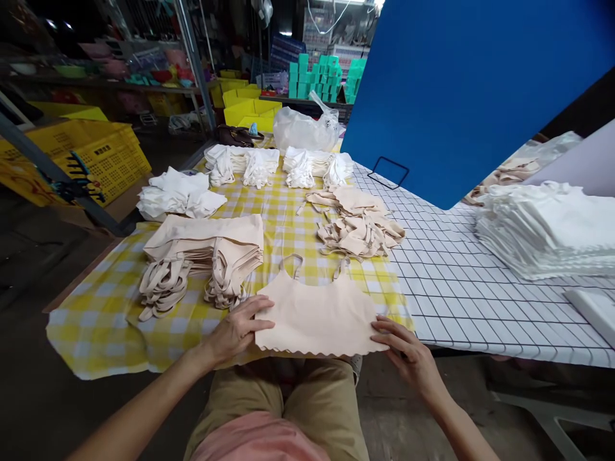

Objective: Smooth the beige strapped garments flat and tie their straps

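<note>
A beige camisole top [314,317] lies spread flat at the table's front edge, its thin straps pointing away from me and its scalloped hem towards me. My left hand [240,326] pinches its left side, thumb and fingers closed on the fabric. At the opposite side, my right hand [401,346] grips the lower right corner. Left of the top sits a stack of folded beige camisoles [206,240] with straps hanging in two bunches. Beyond it to the right is a loose heap of beige camisoles [360,224].
White folded tops [243,160] and a crumpled white pile [180,192] lie farther back on the yellow checked cloth [115,326]. A large blue board [461,96] leans over the right side, near a white garment stack [548,230]. Yellow crates [91,153] stand left.
</note>
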Motion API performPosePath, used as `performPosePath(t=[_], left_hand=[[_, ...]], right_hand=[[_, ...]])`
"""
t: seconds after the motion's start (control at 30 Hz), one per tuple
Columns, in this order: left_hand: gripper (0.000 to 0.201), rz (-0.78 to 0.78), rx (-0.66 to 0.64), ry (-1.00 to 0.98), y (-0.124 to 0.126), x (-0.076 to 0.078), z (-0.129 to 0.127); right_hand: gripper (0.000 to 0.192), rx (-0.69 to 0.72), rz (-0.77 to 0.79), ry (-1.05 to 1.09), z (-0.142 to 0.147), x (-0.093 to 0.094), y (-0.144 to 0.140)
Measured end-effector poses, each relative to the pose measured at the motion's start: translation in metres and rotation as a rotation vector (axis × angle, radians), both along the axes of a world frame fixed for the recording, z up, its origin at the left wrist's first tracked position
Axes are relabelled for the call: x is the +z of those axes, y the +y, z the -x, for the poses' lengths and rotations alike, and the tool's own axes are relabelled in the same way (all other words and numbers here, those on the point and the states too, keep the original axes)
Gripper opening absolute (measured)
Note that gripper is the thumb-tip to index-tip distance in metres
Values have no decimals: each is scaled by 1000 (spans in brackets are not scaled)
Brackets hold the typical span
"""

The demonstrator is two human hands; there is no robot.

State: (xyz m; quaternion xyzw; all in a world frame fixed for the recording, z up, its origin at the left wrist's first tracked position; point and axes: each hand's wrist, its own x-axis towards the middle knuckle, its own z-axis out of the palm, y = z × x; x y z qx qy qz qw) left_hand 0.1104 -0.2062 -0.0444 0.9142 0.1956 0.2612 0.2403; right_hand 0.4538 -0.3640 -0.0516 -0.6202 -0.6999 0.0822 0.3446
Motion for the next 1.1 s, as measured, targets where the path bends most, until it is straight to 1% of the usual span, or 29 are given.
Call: performPosePath(t=[0.07, 0.1, 0.17, 0.2, 0.27, 0.3, 0.4, 0.47, 0.57, 0.7, 0.8, 0.87, 0.97, 1.1], left_hand=[[37, 178, 12, -91, 7, 11, -4], [34, 283, 30, -134, 12, 19, -7], [25, 466, 113, -220, 23, 39, -13], [24, 527, 171, -267, 28, 50, -17], [30, 617, 282, -374, 40, 71, -23], [34, 661, 316, -430, 45, 81, -27], [44, 782, 324, -593, 63, 103, -33], [47, 794, 317, -669, 75, 115, -34], [52, 765, 314, -738, 95, 130, -31], [56, 740, 308, -816, 115, 151, -23], [54, 695, 305, -864, 127, 164, -13], [52, 655, 319, -900, 135, 170, -5], [50, 583, 367, -956, 143, 176, 11], [47, 520, 455, -976, 141, 179, 42]], right_hand=[[18, -22, 34, 98, 1, 18, 6], [17, -41, 36, 156, 1, 30, 11], [16, -95, 1, 271, 3, 57, 25], [16, -120, -21, 323, 4, 71, 33], [19, -160, -44, 409, 7, 98, 50], [21, -173, -50, 443, 9, 110, 59], [26, -178, -93, 522, 16, 140, 86], [29, -150, -129, 565, 21, 155, 103], [31, -106, -137, 606, 28, 172, 127], [35, -77, -167, 615, 40, 189, 158], [38, -41, -198, 622, 49, 199, 179], [40, -20, -209, 620, 57, 204, 191], [43, 3, -224, 605, 72, 209, 204], [46, 59, -208, 601, 99, 214, 211]])
